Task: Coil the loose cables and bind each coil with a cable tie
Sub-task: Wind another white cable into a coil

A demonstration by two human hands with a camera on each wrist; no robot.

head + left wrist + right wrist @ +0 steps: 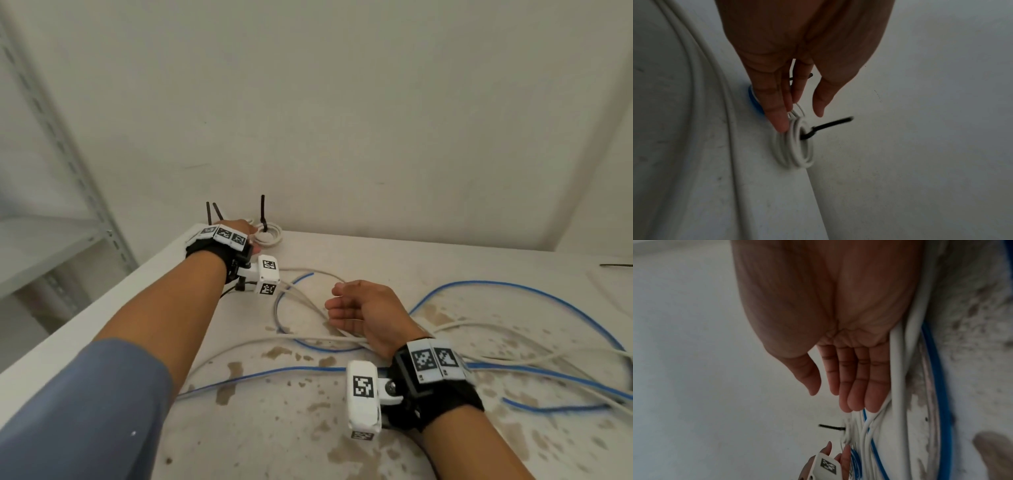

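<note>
A small white cable coil [270, 237] [795, 149] bound by a black cable tie [262, 209] [828, 125] lies at the table's back left corner. My left hand [244, 227] [799, 117] reaches there with straight fingers, one fingertip touching the coil and the thumb apart. A blue coil [754, 99] sits just behind those fingers. My right hand [334, 302] [833, 400] hovers open, palm facing left, over the loose white cable [239, 346] [898, 369] and the loose blue cable [496, 283] [937, 369]. It holds nothing.
Two more black tie ends [213, 211] stick up by my left wrist. A thin dark strip [616, 265] lies at the far right. The stained white table [274, 428] meets the wall behind. A metal shelf [51, 240] stands to the left.
</note>
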